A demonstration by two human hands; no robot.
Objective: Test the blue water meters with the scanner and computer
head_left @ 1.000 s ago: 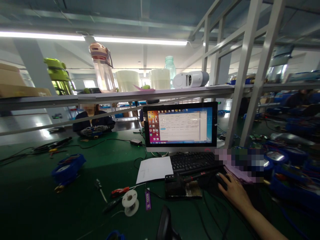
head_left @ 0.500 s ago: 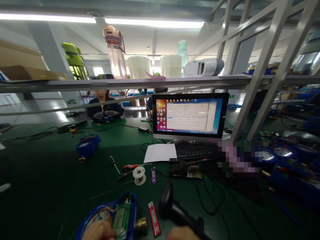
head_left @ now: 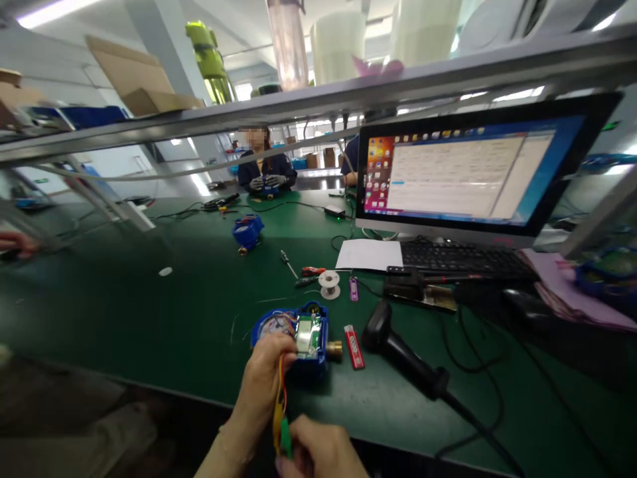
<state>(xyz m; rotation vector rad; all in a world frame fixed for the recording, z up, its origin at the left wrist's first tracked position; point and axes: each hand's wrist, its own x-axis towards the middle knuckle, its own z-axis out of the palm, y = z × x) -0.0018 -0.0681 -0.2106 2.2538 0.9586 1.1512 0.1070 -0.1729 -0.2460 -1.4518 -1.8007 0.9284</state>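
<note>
A blue-cased meter (head_left: 291,364) with an exposed circuit board and small display lies at the table's front, its brass fitting (head_left: 334,349) facing right. My left hand (head_left: 263,372) rests at its lower left, fingers closed round thin red and yellow wires (head_left: 282,382) that run down from there. Below, my right hand (head_left: 321,448) pinches a green-sleeved clip (head_left: 285,437) beside a yellow-sleeved one (head_left: 277,418). The tips of the left fingers are partly hidden against the meter.
Right of the meter lie a red-labelled strip (head_left: 354,348) and a black barcode scanner (head_left: 405,352) with its cable. Beyond are a solder spool (head_left: 329,285), screwdrivers, a monitor (head_left: 468,172) and keyboard. Another blue meter (head_left: 247,231) stands farther back. A co-worker (head_left: 267,174) sits opposite; another person's hand (head_left: 20,244) shows far left.
The view has swung left and down. My right hand has moved from beside the meter to below it and now holds the green clip; wires now show at my left hand.
</note>
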